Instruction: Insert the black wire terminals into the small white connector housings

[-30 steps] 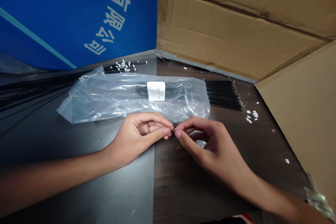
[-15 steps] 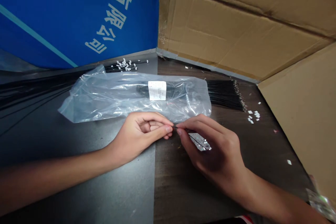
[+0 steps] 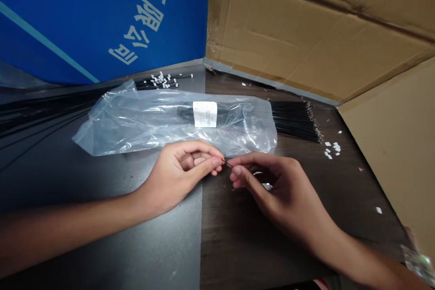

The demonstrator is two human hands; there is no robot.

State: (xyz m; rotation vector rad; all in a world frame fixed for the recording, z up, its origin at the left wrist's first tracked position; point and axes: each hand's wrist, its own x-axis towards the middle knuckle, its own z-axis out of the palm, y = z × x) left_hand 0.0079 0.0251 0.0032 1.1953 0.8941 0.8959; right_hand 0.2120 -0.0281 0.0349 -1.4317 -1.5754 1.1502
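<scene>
Pinching a thin black wire (image 3: 227,163) between left grip (image 3: 180,176) and right grip (image 3: 282,190), both pressed closed and held steady, a clear plastic bag (image 3: 142,129) just beyond.

A thin black wire (image 3: 227,163) spans the small gap between the two grips, its short visible length slanting slightly down to the right. The left hand (image 3: 180,176) pinches it at the fingertips, and the right hand (image 3: 282,190) pinches it just opposite. Its ends vanish inside the grips, hidden by the fingers.
</scene>
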